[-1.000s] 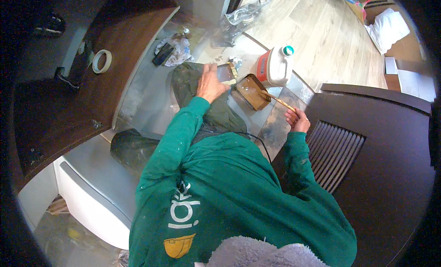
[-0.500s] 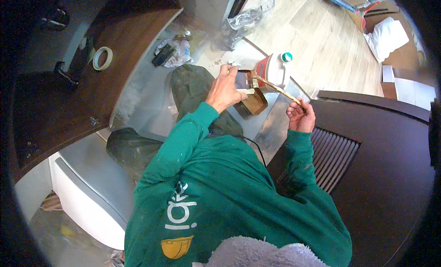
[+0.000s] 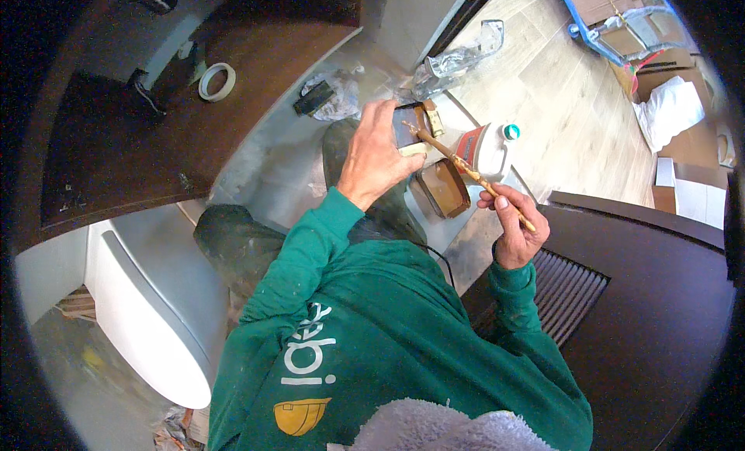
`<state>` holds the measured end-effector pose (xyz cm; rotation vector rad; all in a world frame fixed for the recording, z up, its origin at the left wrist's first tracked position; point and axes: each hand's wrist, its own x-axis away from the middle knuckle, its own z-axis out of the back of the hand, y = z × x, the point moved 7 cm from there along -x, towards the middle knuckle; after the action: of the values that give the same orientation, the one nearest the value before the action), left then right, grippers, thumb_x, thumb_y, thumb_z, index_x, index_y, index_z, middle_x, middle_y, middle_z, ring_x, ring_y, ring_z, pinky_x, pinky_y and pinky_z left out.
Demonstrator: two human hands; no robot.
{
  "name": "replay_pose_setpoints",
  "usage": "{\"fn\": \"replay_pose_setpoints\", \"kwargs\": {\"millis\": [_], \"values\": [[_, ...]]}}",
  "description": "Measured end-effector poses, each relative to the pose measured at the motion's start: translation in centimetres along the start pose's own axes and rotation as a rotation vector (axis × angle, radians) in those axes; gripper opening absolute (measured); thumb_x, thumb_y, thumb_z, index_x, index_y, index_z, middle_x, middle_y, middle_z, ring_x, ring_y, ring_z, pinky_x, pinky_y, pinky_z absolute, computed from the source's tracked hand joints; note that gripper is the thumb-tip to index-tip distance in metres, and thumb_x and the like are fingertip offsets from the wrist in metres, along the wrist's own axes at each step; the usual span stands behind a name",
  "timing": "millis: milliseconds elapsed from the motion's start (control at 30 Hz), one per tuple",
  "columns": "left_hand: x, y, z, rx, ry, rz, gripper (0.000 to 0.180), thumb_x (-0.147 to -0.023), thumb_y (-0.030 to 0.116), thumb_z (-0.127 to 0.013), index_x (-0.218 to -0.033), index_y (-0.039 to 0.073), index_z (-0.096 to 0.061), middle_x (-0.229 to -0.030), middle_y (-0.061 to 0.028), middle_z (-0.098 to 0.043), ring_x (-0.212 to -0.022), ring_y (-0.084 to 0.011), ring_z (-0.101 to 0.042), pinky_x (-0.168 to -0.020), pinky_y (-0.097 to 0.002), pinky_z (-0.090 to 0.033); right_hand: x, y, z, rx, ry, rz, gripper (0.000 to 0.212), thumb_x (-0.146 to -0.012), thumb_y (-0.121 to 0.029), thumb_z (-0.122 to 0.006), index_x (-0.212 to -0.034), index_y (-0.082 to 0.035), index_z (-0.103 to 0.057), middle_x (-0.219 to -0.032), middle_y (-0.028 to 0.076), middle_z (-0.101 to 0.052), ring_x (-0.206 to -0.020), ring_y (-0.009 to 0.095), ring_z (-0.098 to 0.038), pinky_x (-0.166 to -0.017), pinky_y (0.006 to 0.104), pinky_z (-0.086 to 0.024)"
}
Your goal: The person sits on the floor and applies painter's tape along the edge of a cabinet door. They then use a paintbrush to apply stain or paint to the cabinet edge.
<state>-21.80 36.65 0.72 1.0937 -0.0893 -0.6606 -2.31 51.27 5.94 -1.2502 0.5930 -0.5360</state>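
Observation:
My left hand is closed around a small dark-sided, open-topped container, its fingers over the far edge and its thumb at the near side by a cream-coloured edge. In my right hand, a thin wooden stick smeared with tan stuff is pinched between thumb and fingers. Its far end reaches the container; whether it carries bristles I cannot make out. Just below them stands an open rectangular tin with brown contents. Beside it is a white jug with a red label and green cap.
A roll of masking tape lies on the dark wood panel at left. Crumpled plastic and a dark block on a rag lie beyond my knees. A dark louvred door flanks my right side. Boxes stand far right.
My right hand has come nearer and slightly right. The stick's far end has moved left, over the left hand's container. The whole view has shifted, and the open tin shows more fully.

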Motion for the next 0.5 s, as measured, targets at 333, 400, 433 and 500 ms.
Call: {"fn": "replay_pose_setpoints", "kwargs": {"millis": [333,400,433,500], "values": [[0.5,-0.4,3.3,-0.005,0.076,0.016,0.083,-0.057,0.026,-0.082,-0.126,-0.006,-0.050,-0.126,-0.0215,-0.052,-0.116,-0.0366,-0.054,-0.100,-0.0395,-0.046,-0.2,-4.0,-1.3,0.022,-0.055,0.163,0.017,-0.088,0.001,-0.057,-0.100,0.009,-0.068,-0.087,0.016,-0.071,-0.077,0.021,-0.068,-0.073,0.0293,-0.053],[0.8,-0.4,3.7,-0.015,0.082,0.018,0.083,-0.057,0.025,-0.082,-0.127,-0.006,-0.050,-0.127,-0.0218,-0.051,-0.117,-0.0369,-0.054,-0.100,-0.0396,-0.046,-0.6,-4.8,-1.8,0.007,-0.042,0.231,0.018,-0.088,0.002,-0.057,-0.099,0.009,-0.068,-0.087,0.016,-0.071,-0.078,0.021,-0.068,-0.074,0.0295,-0.053],[0.9,-0.4,3.9,-0.018,0.088,0.009,0.083,-0.057,0.025,-0.082,-0.127,-0.006,-0.050,-0.127,-0.0219,-0.051,-0.117,-0.0370,-0.053,-0.100,-0.0396,-0.046,-0.8,-4.8,-2.3,0.039,-0.069,0.222,0.017,-0.085,0.004,-0.057,-0.097,0.007,-0.069,-0.089,0.016,-0.070,-0.079,0.021,-0.067,-0.074,0.0293,-0.052],[0.9,-0.2,4.2,-0.024,0.105,-0.022,0.084,-0.057,0.024,-0.082,-0.128,-0.006,-0.049,-0.127,-0.0222,-0.051,-0.117,-0.0373,-0.053,-0.100,-0.0397,-0.046,-0.9,-4.8,-4.1,0.210,-0.196,0.278,0.016,-0.086,0.004,-0.056,-0.096,0.008,-0.067,-0.089,0.016,-0.068,-0.082,0.021,-0.066,-0.076,0.0299,-0.051]]}}
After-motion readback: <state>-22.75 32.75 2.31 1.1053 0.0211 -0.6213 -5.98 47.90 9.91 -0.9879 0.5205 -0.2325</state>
